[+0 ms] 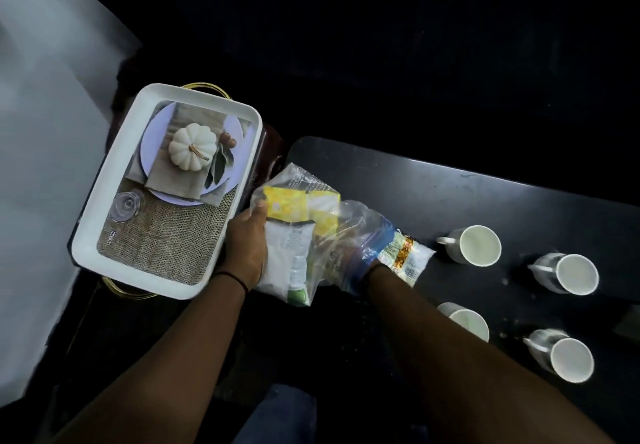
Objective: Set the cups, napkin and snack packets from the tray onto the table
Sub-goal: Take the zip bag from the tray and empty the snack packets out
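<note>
I see a clear plastic bag (pixel 311 222) of snack packets held over the near-left corner of the black table (pixel 433 194), between the tray and the cups. Inside it, 1 yellow packet (pixel 287 206) sits at the top and 1 white packet with a green end (pixel 294 263) lies lower, pointing toward me. My left hand (pixel 247 246) is curled closed around the bag's left edge, thumb pressed against the plastic near the yellow packet, and a thin black band (pixel 235 279) circles that wrist. My right hand (pixel 363 256) is pushed into the bag's blue-edged mouth; the plastic blurs the fingers, so I cannot tell how far they are spread or whether they have hold of anything. Just right of that hand, 1 more packet (pixel 408 258), white with an orange and green print, lies at the bag's mouth against the table. Beyond it, 4 white mugs stand upright on the table: 1 nearest the packet (pixel 479 244), 1 to its right (pixel 576 274), 1 close to my right forearm (pixel 469 322) and partly hidden by it, and 1 at the near right (pixel 571 360). The white tray (pixel 114 152) sits to the left, off the table, its printed floor showing a pumpkin on a plate, with gold handles at both ends.
</note>
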